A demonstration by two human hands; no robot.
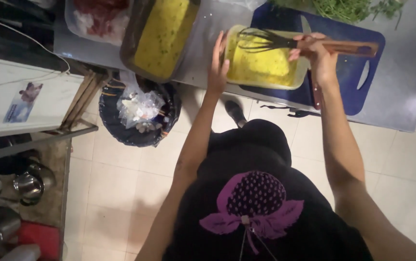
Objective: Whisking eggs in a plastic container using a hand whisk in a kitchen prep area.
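Head view. My left hand (216, 65), fingers straight and together, rests flat against the left wall of the clear tub of yellow batter (266, 65). My right hand (314, 50) is clamped on the wooden-handled whisk (285, 42), wires over the batter. Blue cutting board (362, 63) underneath; larger batter tray (162, 34) at ten o'clock; herbs (348, 8) at one.
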